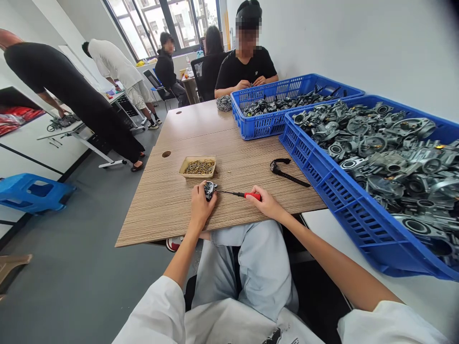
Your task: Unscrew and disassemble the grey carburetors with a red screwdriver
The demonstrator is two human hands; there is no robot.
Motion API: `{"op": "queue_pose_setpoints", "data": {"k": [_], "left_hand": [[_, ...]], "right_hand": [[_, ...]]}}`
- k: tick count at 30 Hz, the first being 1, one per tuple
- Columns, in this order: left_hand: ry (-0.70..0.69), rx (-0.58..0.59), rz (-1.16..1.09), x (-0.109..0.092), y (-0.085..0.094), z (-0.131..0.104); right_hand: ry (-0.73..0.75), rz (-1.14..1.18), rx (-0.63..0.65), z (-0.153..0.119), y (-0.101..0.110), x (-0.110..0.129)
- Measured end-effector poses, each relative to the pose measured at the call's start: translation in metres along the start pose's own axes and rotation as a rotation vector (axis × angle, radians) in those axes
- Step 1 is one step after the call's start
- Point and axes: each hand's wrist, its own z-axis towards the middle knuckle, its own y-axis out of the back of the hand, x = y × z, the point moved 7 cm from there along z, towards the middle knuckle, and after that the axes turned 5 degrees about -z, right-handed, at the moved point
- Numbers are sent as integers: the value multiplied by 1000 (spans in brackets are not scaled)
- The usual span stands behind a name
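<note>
Near the table's front edge, my left hand (202, 204) is closed around a small grey metal casting (210, 190). My right hand (266, 202) grips the red handle of a screwdriver (253, 196). Its thin dark shaft points left and its tip reaches the right side of the casting; whether it sits in a screw is too small to tell. Just behind my left hand stands a beige tray (181, 167) full of small brass-coloured and grey screws. A single small screw (229, 171) lies on the wood to the right of the tray.
A black wristwatch (290, 176) lies right of my hands. A large blue crate (328, 186) of grey metal castings stands at the right, with another blue crate (247, 129) of dark parts behind it. Across the wooden table (154, 210) sits a person (247, 71) handling something small.
</note>
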Motion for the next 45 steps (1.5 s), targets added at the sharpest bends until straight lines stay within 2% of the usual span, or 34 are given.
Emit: {"op": "queue_pose_setpoints", "data": {"k": [45], "left_hand": [[4,-8,2,1,0,0]], "right_hand": [[-4,-8,-16,0,-2,-4]]}}
